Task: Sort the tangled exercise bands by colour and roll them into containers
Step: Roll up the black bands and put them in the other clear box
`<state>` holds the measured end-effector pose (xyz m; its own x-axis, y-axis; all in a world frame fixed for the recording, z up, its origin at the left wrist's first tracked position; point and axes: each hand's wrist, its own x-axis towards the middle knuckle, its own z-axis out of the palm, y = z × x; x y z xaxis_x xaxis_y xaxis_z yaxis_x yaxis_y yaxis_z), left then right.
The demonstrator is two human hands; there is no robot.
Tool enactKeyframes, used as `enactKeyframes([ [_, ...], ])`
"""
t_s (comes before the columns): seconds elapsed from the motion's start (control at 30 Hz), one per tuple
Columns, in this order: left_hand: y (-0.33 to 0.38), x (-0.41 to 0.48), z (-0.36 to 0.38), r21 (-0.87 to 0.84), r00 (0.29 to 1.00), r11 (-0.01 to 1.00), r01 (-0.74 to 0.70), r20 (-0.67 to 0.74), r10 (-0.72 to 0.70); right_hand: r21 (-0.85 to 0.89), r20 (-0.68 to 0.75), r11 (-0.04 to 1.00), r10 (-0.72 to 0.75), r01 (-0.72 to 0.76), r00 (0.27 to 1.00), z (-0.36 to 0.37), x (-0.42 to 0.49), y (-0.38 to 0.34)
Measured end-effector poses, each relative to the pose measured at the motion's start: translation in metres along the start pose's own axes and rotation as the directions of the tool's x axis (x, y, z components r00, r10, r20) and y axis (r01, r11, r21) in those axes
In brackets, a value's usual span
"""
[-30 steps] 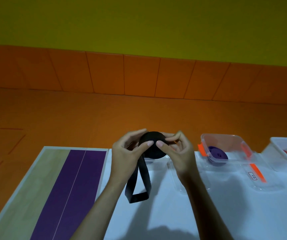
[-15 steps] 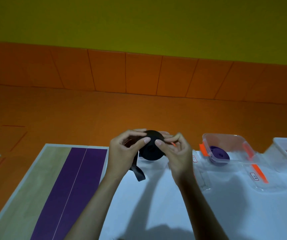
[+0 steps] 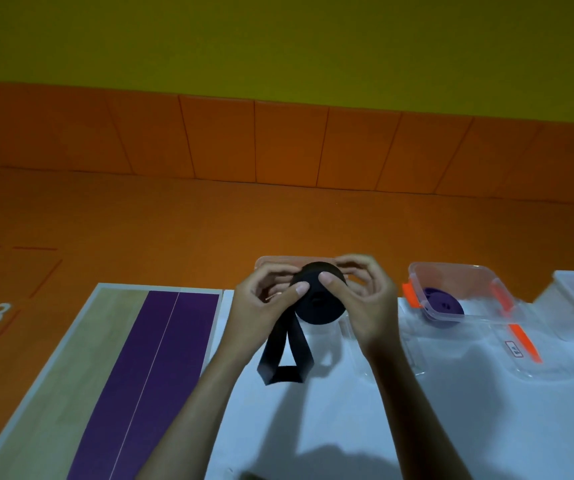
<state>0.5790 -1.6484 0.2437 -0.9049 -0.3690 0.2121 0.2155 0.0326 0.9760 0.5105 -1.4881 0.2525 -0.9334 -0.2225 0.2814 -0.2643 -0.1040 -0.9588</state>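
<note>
Head view, centre of frame: black band (image 3: 318,301), mostly coiled, held above the white table (image 3: 486,410). I log left hand (image 3: 261,306) and right hand (image 3: 372,306) both pinching the coil, thumbs on its face. Loose tail (image 3: 283,374) hangs lower centre, unwound. Purple roll (image 3: 443,306) sits in the clear container (image 3: 451,266), right of frame. Risk, as I judge it: a slackened pinch lets the coil spring open.

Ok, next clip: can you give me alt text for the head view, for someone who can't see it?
A left hand and a right hand hold a black band, mostly wound into a roll, above a white table, its loose end hanging as a loop. To the right, a clear container holds a rolled purple band.
</note>
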Motion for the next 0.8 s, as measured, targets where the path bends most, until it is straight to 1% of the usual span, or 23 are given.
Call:
enactKeyframes([
  [0.03, -0.005, -0.003, -0.002, -0.021, 0.998, 0.999, 0.042, 0.041, -0.041, -0.01, 0.005, 1.0, -0.01, 0.01, 1.0, -0.001, 0.0, -0.001],
  [0.1, -0.018, -0.015, -0.011, -0.002, 0.987, 0.994, 0.11, 0.117, -0.109, 0.003, -0.004, 1.0, -0.011, 0.011, 1.0, -0.002, 0.0, -0.004],
  [0.13, -0.031, -0.021, -0.018, 0.042, 0.975, 0.988, 0.149, 0.158, -0.154, 0.004, -0.018, 1.0, -0.02, 0.02, 1.0, -0.003, 0.001, -0.004],
  [0.2, -0.055, -0.023, -0.025, 0.108, 0.927, 0.953, 0.282, 0.224, -0.3, -0.012, -0.045, 0.999, -0.04, 0.04, 0.998, -0.006, 0.005, -0.003],
  [0.23, -0.077, -0.016, -0.028, 0.134, 0.887, 0.925, 0.355, 0.265, -0.378, -0.02, -0.059, 0.999, -0.04, 0.039, 0.997, -0.007, 0.006, -0.004],
  [0.3, -0.103, -0.01, -0.037, 0.256, 0.725, 0.829, 0.497, 0.403, -0.559, -0.029, -0.094, 0.999, -0.025, 0.022, 0.995, -0.01, 0.008, -0.004],
  [0.33, -0.112, -0.011, -0.043, 0.322, 0.681, 0.807, 0.495, 0.434, -0.59, -0.028, -0.119, 1.0, -0.012, 0.008, 0.993, -0.012, 0.009, -0.003],
  [0.37, -0.123, -0.012, -0.048, 0.335, 0.676, 0.811, 0.479, 0.448, -0.585, -0.025, -0.149, 1.0, 0.006, -0.009, 0.989, -0.013, 0.009, -0.003],
  [0.4, -0.124, -0.02, -0.05, 0.343, 0.717, 0.839, 0.423, 0.44, -0.541, -0.016, -0.177, 0.999, 0.024, -0.027, 0.984, -0.014, 0.01, -0.002],
  [0.43, -0.129, -0.025, -0.046, 0.327, 0.766, 0.855, 0.403, 0.391, -0.51, 0.001, -0.195, 0.999, 0.041, -0.042, 0.98, -0.015, 0.011, -0.001],
  [0.5, -0.139, -0.042, -0.054, 0.284, 0.82, 0.89, 0.356, 0.362, -0.443, 0.021, -0.208, 0.998, 0.056, -0.053, 0.976, -0.018, 0.012, 0.0],
  [0.6, -0.155, -0.042, -0.05, 0.333, 0.837, 0.904, 0.268, 0.383, -0.39, 0.072, -0.233, 0.992, 0.115, -0.101, 0.966, -0.021, 0.011, 0.003],
  [0.67, -0.17, -0.041, -0.052, 0.371, 0.868, 0.894, 0.25, 0.322, -0.377, 0.127, -0.257, 0.981, 0.178, -0.15, 0.95, -0.023, 0.009, 0.007],
  [0.73, -0.176, -0.046, -0.056, 0.352, 0.887, 0.895, 0.273, 0.269, -0.376, 0.132, -0.276, 0.975, 0.209, -0.178, 0.938, -0.028, 0.007, 0.012],
  [0.8, -0.171, -0.046, -0.057, 0.311, 0.925, 0.904, 0.292, 0.149, -0.35, 0.125, -0.298, 0.973, 0.222, -0.193, 0.928, -0.034, 0.005, 0.015],
])
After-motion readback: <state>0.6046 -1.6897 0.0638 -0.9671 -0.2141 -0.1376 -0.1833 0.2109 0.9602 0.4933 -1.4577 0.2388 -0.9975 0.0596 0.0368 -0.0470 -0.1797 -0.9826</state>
